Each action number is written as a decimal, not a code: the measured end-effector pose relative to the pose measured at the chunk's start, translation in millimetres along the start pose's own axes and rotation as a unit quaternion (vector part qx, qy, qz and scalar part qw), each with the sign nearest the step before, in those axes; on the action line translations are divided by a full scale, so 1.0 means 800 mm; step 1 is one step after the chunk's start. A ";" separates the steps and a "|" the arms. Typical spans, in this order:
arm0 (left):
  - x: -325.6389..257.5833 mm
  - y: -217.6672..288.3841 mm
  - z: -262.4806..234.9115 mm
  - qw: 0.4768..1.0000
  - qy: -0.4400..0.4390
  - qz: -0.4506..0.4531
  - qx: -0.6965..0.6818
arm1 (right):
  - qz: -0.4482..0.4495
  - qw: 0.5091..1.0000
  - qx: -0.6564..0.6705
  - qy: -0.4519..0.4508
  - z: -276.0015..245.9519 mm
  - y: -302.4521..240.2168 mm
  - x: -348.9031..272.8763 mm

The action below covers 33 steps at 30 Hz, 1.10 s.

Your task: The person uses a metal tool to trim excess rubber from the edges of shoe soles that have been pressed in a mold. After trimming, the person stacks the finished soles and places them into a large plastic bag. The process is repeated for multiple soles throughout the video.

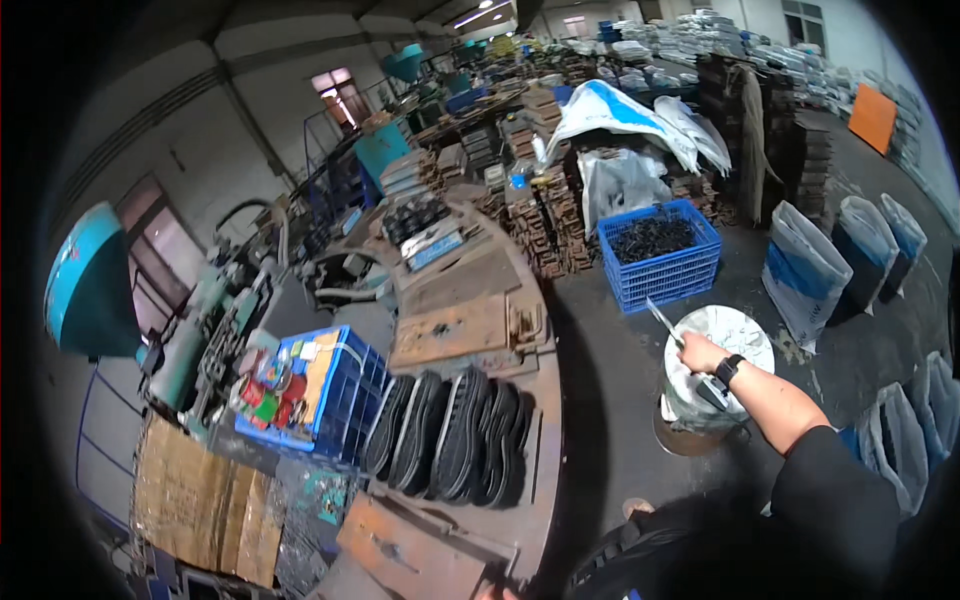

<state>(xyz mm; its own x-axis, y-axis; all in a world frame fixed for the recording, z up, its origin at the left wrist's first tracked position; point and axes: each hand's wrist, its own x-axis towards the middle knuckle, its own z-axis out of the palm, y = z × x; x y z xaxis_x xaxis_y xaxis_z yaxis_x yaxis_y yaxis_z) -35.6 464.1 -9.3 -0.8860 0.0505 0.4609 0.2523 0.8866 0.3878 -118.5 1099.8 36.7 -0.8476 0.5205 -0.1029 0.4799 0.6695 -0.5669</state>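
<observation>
My right hand, with a black watch at the wrist, is closed on a thin, pale blade-like tool whose tip points up and left. Its exact kind is too small to make out. Beneath the hand stands a round stool-like drum topped with white sheeting. A small grey and black object shows just below the wrist, on the drum top. At the lower edge only a bit of my left hand shows, by the table rim, its fingers mostly cut off. Black shoe soles stand in a row on the table near it.
The curved metal table carries rusty mould plates. A blue crate of black scraps sits beyond the drum. White and blue sacks stand at right. Another blue crate with small cans is at left, near a teal hopper.
</observation>
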 end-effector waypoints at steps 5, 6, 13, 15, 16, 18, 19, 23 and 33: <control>0.015 0.031 0.035 0.998 -0.013 0.016 0.051 | -0.040 0.939 -0.254 -0.229 0.119 0.259 -0.034; 0.021 0.044 0.041 0.997 0.001 0.032 0.063 | -0.040 0.912 -0.309 -0.269 0.148 0.290 -0.053; -0.022 0.063 0.078 0.985 -0.139 -0.027 0.094 | -0.044 0.858 0.210 -0.467 0.267 0.447 -0.189; -0.037 0.047 0.073 0.977 -0.156 -0.050 0.139 | 0.063 0.888 0.128 -0.437 0.281 0.441 -0.193; -0.035 0.039 0.073 0.973 -0.173 -0.069 0.137 | 0.125 0.896 0.096 -0.414 0.276 0.434 -0.203; -0.034 0.032 0.079 0.969 -0.182 -0.071 0.153 | -0.047 0.874 -0.124 -0.468 0.254 0.405 -0.166; -0.037 0.028 0.078 0.967 -0.172 -0.060 0.176 | -0.195 0.823 -0.252 -0.471 0.241 0.383 -0.144; -0.031 0.027 0.073 0.947 -0.187 -0.068 0.254 | -0.025 0.881 -0.197 -0.430 0.199 0.312 -0.092; -0.032 -0.027 0.097 0.918 -0.280 -0.207 0.189 | -0.055 0.895 -0.063 -0.438 0.102 0.068 -0.076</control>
<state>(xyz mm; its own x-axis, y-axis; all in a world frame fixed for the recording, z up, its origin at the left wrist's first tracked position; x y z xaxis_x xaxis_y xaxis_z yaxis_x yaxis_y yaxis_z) -48.6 479.3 -91.6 -0.9635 -0.1916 -0.1868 -0.2097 0.9743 0.0827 -59.6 1061.0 -54.8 -0.7170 -0.1313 -0.6846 0.3570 0.7743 -0.5225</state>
